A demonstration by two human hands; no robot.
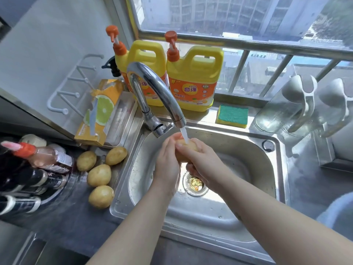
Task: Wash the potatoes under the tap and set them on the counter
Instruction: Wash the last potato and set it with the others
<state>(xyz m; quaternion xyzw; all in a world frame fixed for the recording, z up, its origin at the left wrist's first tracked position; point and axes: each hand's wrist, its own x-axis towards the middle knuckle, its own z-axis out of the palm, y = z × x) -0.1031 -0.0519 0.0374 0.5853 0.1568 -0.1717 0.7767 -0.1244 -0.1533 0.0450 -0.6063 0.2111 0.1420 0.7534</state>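
Note:
Water runs from the chrome tap (152,88) onto a yellow potato (186,148) that I hold over the steel sink (248,150). My left hand (167,161) wraps its left side and my right hand (200,159) grips it from the right; most of the potato is hidden between them. Several other potatoes lie on the dark counter left of the sink: one (86,160), one (116,155), one (99,175) and the nearest (101,196).
Two yellow detergent jugs (193,81) stand behind the tap, a green-yellow sponge (232,116) beside them. A lemon-print box (99,111) lies in a tray at left. Bottles (34,169) crowd the far left counter. Glass jars (286,108) lean at right.

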